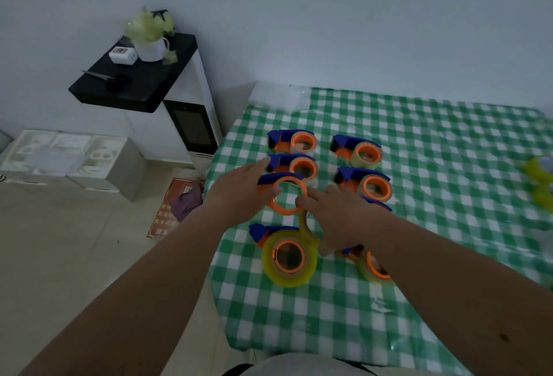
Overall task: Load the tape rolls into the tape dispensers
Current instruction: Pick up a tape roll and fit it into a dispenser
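Near the table's (449, 142) left edge, the left hand (239, 193) grips an empty blue-and-orange dispenser (282, 193), its orange ring bare. The right hand (338, 217) pinches a clear tape roll (308, 227) just beside it. Seven dispensers show in all, six loaded.

Orange-and-blue tape dispensers (291, 163) and yellow tape rolls (289, 258) on a green-and-white checked tablecloth (434, 148); black shelf (134, 79) behind.
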